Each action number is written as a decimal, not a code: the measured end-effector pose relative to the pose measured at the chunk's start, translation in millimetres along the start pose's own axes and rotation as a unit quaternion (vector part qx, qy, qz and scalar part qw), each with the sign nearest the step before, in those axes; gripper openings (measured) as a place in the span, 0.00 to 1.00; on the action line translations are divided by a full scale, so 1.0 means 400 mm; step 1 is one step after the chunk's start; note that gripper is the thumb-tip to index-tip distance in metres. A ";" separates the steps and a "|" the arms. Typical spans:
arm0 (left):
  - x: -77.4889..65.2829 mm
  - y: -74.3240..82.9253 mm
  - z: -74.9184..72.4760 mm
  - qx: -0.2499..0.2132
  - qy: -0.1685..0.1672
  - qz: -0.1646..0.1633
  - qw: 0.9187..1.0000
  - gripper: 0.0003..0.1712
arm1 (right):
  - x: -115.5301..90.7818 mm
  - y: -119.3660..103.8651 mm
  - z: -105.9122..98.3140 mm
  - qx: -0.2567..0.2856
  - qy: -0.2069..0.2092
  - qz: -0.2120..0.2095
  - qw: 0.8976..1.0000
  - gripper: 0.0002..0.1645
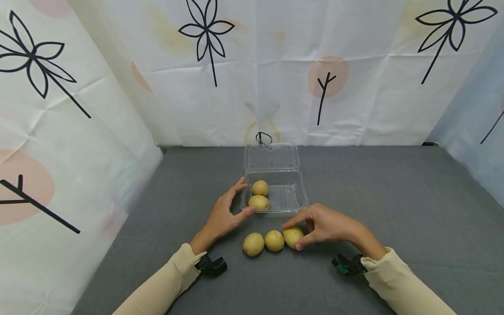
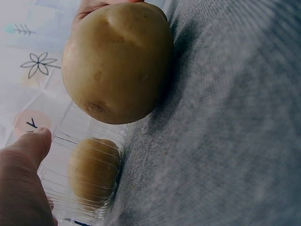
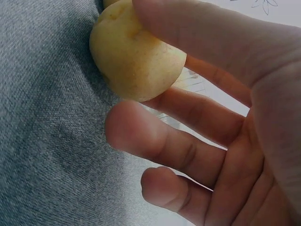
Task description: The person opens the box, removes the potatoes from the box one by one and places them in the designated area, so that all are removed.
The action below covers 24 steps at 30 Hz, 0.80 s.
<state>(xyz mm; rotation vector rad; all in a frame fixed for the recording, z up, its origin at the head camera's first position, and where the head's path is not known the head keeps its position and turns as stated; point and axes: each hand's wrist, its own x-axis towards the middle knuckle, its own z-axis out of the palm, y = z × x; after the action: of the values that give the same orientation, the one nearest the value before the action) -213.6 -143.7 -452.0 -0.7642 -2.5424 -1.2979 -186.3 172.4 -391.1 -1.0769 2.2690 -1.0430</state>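
Note:
My right hand [image 1: 328, 224] pinches the rightmost potato [image 1: 291, 238] of a short row on the grey cloth, thumb on the near side and fingers on the far side. In the right wrist view that potato [image 3: 136, 56] lies between thumb and forefingers, while the other fingers stay off it. Left of it in the row are a middle potato [image 1: 274, 241] and a left potato [image 1: 253, 244]. My left hand [image 1: 222, 218] is at the left side of a clear plastic clamshell box [image 1: 289, 199], fingers spread. Two potatoes [image 1: 260, 188] lie in the box's left part.
The box's lid [image 1: 271, 158] stands raised behind its base, toward the back curtain [image 1: 291, 87]. Grey cloth [image 1: 378, 197] covers the table on both sides. A side curtain [image 1: 98, 162] borders the left edge. Each wrist wears a black strap [image 1: 210, 266].

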 end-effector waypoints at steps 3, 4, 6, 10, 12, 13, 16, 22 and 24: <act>0.000 0.002 0.000 -0.002 -0.002 0.000 1.000 0.39 | 0.000 0.002 0.001 0.005 -0.002 0.000 1.000 0.29; 0.000 0.002 0.000 -0.003 -0.003 0.000 1.000 0.39 | 0.000 0.002 0.001 0.007 -0.002 0.001 1.000 0.29; 0.000 0.003 -0.001 -0.005 -0.004 -0.001 1.000 0.39 | -0.001 0.002 0.001 0.010 -0.003 0.001 1.000 0.30; -0.002 0.002 -0.001 -0.006 -0.005 -0.003 1.000 0.39 | -0.001 0.002 0.001 0.013 -0.004 -0.002 1.000 0.30; -0.002 0.001 -0.001 -0.005 -0.004 -0.004 1.000 0.38 | -0.002 0.002 0.000 0.013 -0.005 -0.006 1.000 0.30; -0.001 0.000 0.000 -0.004 -0.004 -0.005 1.000 0.38 | -0.002 0.001 0.000 0.013 -0.005 -0.009 1.000 0.30; -0.001 -0.001 0.000 -0.001 -0.004 -0.006 1.000 0.38 | -0.003 -0.001 -0.001 0.014 -0.005 -0.016 1.000 0.30; -0.001 -0.002 0.002 -0.001 -0.002 -0.004 1.000 0.38 | -0.005 -0.009 -0.003 0.010 -0.002 -0.019 1.000 0.29; -0.001 -0.002 0.002 -0.001 -0.002 -0.005 1.000 0.38 | -0.006 -0.011 -0.003 0.006 0.000 -0.020 1.000 0.29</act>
<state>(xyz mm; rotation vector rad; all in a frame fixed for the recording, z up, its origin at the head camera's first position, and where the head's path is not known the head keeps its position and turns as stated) -213.6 -143.6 -453.4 -0.7568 -2.5511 -1.3020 -183.4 172.8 -386.9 -1.1219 2.2459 -1.0717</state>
